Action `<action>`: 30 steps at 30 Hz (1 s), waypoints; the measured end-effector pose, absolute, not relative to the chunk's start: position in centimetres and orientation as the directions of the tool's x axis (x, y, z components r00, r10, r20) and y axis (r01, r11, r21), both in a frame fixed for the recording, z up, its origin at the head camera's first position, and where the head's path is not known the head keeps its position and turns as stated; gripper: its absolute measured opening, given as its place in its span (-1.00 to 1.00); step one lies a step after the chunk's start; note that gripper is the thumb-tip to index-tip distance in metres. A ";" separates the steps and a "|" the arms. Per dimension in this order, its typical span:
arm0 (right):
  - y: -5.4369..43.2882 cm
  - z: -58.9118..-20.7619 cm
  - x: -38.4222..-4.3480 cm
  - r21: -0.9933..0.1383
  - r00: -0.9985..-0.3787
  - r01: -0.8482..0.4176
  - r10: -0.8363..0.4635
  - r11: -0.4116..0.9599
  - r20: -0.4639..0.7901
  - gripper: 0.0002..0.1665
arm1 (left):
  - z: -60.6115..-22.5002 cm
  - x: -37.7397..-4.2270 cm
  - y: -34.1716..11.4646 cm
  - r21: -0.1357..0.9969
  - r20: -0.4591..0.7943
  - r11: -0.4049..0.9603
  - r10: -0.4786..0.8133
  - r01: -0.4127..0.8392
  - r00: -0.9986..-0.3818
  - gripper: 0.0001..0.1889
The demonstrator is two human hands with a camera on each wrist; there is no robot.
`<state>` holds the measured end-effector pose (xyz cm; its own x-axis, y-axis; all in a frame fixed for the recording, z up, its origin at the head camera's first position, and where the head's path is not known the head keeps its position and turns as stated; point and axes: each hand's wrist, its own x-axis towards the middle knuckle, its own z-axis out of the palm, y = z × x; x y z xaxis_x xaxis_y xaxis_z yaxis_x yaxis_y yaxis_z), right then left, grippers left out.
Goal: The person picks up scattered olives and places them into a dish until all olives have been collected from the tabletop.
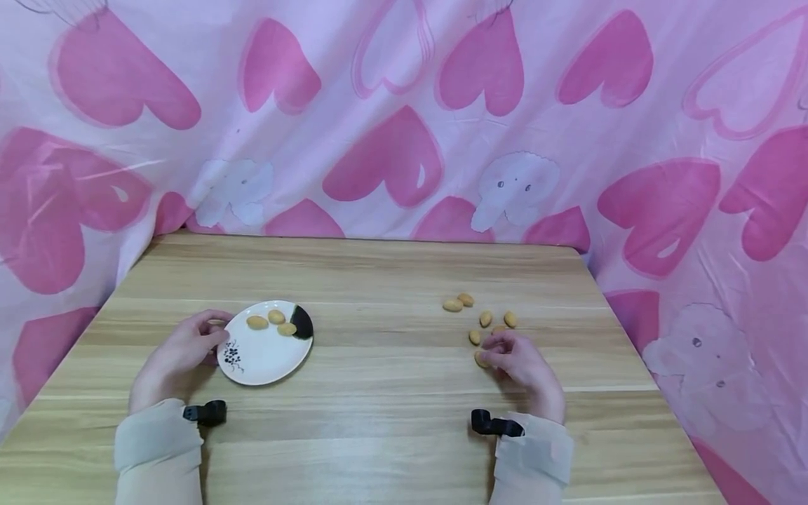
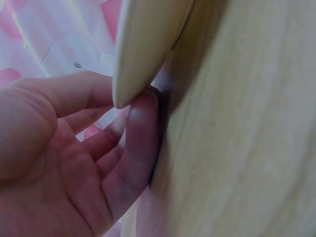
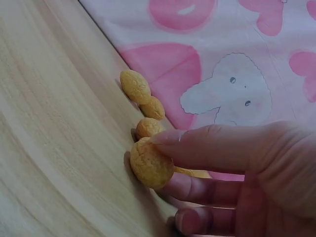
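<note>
On the left, my left hand (image 1: pixel 183 347) grips the rim of a round white plate (image 1: pixel 268 365), which has a black patch and a small dark flower print. Its thumb lies over the plate edge (image 2: pixel 143 54) and the fingers curl beneath, as the left wrist view shows. Three small golden-brown cookies (image 1: pixel 257 322) lie on the plate. Over on the right, my right hand (image 1: pixel 520 361) pinches one cookie (image 3: pixel 152 164) between thumb and fingers, low over the table. Several more cookies (image 1: pixel 485 319) lie loose around and beyond that hand, one partly hidden by the fingers.
The wooden table (image 1: pixel 379 393) runs back to a pink heart-print cloth (image 1: pixel 391 70) that hangs behind and along the sides. A black wrist camera sits on each sleeve. Bare tabletop lies between the plate and the loose cookies.
</note>
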<state>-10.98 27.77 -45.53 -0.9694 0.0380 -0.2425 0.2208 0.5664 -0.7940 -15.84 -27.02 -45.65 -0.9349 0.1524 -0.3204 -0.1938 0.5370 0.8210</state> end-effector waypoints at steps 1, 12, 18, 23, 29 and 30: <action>27.7 -45.5 -11.0 -0.791 -0.969 0.217 0.031 0.572 -0.244 -0.67 | -45.6 -15.8 -27.0 0.821 -0.321 0.537 0.151 -0.195 -0.935 -0.56; 26.6 -44.8 -10.7 -0.732 -0.958 0.221 0.003 0.644 -0.286 -0.84 | -45.4 -16.0 -27.1 0.816 -0.333 0.540 0.146 -0.207 -0.931 -0.56; 25.9 -44.8 -10.9 -0.790 -0.949 0.241 -0.035 0.563 -0.314 -0.83 | -45.3 -15.8 -27.3 0.829 -0.325 0.520 0.150 -0.205 -0.934 -0.56; 25.5 -44.4 -11.1 -0.813 -0.946 0.270 -0.014 0.515 -0.323 -0.78 | -45.2 -15.8 -27.3 0.809 -0.314 0.559 0.153 -0.180 -0.937 -0.56; 24.8 -43.7 -11.4 -0.805 -0.967 0.181 -0.050 0.565 -0.252 -0.79 | -45.5 -15.8 -27.0 0.816 -0.317 0.547 0.155 -0.185 -0.936 -0.56; 24.6 -43.6 -11.5 -0.804 -0.969 0.166 -0.058 0.571 -0.242 -0.80 | -45.5 -15.8 -27.0 0.819 -0.318 0.542 0.155 -0.189 -0.935 -0.56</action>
<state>-11.47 24.65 -43.62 -0.9686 -0.0578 -0.2417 0.1665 0.5712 -0.8038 -15.83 -27.00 -45.53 -0.9352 0.1549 -0.3184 -0.1889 0.5422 0.8187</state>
